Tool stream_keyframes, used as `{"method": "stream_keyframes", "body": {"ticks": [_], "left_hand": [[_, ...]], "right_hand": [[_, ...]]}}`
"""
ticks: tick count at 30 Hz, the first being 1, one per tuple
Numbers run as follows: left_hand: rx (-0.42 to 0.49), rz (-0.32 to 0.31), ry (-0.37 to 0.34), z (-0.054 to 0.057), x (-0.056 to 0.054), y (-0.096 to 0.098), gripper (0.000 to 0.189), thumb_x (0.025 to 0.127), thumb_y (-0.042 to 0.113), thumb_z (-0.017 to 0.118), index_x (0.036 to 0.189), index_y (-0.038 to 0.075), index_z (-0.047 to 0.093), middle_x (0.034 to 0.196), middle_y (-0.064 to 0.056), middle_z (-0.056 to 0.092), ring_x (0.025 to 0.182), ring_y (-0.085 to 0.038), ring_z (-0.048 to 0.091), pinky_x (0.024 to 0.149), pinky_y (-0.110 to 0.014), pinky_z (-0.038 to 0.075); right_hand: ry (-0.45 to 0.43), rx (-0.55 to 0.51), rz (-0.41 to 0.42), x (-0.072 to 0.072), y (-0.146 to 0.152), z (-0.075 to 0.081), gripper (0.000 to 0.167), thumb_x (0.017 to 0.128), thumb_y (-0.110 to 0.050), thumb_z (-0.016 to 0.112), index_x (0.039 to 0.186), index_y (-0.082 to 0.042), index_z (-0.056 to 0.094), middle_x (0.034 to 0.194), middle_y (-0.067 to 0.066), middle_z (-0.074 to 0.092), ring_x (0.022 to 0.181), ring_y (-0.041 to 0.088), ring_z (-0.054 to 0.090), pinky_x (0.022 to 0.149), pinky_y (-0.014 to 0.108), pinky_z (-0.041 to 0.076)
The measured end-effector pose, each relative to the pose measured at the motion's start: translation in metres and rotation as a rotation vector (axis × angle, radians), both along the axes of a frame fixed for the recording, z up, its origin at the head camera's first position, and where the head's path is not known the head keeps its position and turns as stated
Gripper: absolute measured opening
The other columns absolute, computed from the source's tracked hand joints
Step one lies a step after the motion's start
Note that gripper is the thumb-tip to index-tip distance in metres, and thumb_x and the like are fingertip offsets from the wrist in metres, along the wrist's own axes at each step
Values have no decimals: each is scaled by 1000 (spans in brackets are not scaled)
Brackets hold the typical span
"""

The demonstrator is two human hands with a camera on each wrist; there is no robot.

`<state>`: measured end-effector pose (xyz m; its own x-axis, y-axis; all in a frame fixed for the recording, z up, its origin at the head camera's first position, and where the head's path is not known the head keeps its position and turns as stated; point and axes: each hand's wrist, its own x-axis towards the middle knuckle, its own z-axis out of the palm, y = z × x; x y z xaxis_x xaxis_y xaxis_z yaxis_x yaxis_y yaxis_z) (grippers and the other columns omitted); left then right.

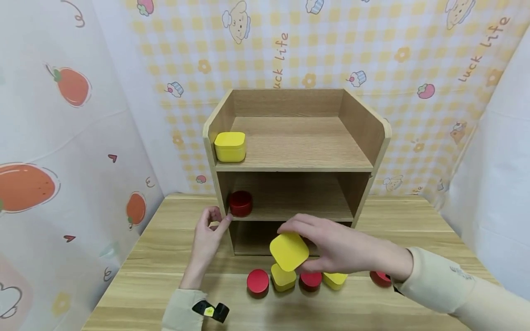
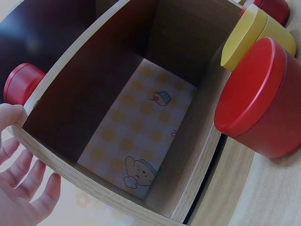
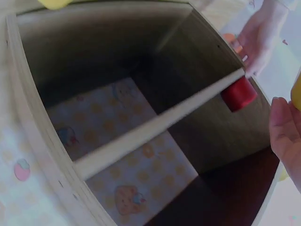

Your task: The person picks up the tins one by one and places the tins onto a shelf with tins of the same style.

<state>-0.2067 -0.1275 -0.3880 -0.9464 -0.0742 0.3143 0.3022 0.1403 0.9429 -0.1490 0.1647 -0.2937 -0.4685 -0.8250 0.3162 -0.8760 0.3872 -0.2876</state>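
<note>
My right hand (image 1: 337, 243) grips a yellow rounded-square tin (image 1: 289, 251) in front of the wooden shelf unit (image 1: 294, 168); only the tin's edge shows in the right wrist view. At the unit's left side, my left hand (image 1: 210, 234) has its thumb against the front edge and its other fingers loosely bent along the outside. Close to that thumb, a round red tin (image 1: 240, 203) stands at the left end of the middle shelf. Another yellow tin (image 1: 230, 147) sits at the left of the top shelf.
On the table (image 1: 165, 257) before the unit stand a round red tin (image 1: 257, 282), a yellow tin (image 1: 283, 277), a second red tin (image 1: 310, 281) and another yellow tin (image 1: 334, 280). A further red tin (image 1: 380, 278) lies partly behind the right forearm. Patterned cloth (image 1: 285, 46) hangs behind.
</note>
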Motion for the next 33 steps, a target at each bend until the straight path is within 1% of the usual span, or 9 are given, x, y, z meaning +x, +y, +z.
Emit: {"method": "stream_keyframes", "body": {"ticks": [5,9,12,13,18,24,26,31,33], "left_hand": [[-15,1,-9,2,1,0,21,93,5,66,104,-1,50,96,-7,49,95,-18,49,77,-25,45],[0,4,-15,-12,-9,-4,22,93,7,67,105,0,50,98,-7,48,96,-18,48,77,-26,45],[11,1,-4,-25,-18,-7,24,92,11,69,106,3,51,99,-7,49,96,-17,49,76,-24,45],[10,-1,2,-26,-18,-8,24,92,13,69,106,4,51,100,-6,49,96,-17,49,75,-23,45],[-5,-11,27,-29,-17,-9,28,93,19,69,106,5,50,101,-6,48,94,-19,50,71,-23,46],[-2,-15,22,-28,-15,-9,27,92,20,70,105,7,50,102,-6,49,96,-19,50,73,-24,46],[-2,-14,20,-28,-15,-10,28,92,20,70,106,6,50,102,-7,48,96,-19,50,74,-24,46],[-2,-15,11,-26,-15,-9,28,93,20,70,107,5,51,103,-8,48,96,-19,49,73,-23,46],[2,-20,8,-26,-15,-9,28,93,20,70,107,5,51,104,-8,48,96,-20,49,72,-23,45]], "right_hand": [[27,-42,14,-7,-3,20,63,79,-17,83,132,-8,50,123,-1,56,103,10,56,87,31,50],[72,-77,3,-13,-3,37,64,77,-18,85,130,-7,51,120,-2,57,99,9,55,82,31,51],[92,-80,-15,-17,-5,47,65,75,-18,86,129,-6,52,120,-3,57,100,9,54,83,30,50],[93,-80,-22,-18,-5,49,65,75,-19,86,130,-6,52,120,-3,57,101,9,54,84,30,50],[109,-98,-54,-25,-6,60,67,74,-20,87,129,-7,53,118,-2,58,100,10,54,83,33,50],[148,-121,-69,-34,-12,72,67,74,-20,87,129,-3,53,116,4,61,97,13,57,82,34,50],[125,-130,-84,-38,-14,77,67,75,-20,87,130,-2,52,117,4,61,97,14,57,81,34,50],[19,-192,-160,-49,-18,90,69,77,-19,86,134,-3,50,119,4,59,103,19,57,83,34,52],[14,-209,-193,-54,-19,94,69,77,-19,86,134,-4,50,117,4,59,102,20,57,80,35,53]]}}
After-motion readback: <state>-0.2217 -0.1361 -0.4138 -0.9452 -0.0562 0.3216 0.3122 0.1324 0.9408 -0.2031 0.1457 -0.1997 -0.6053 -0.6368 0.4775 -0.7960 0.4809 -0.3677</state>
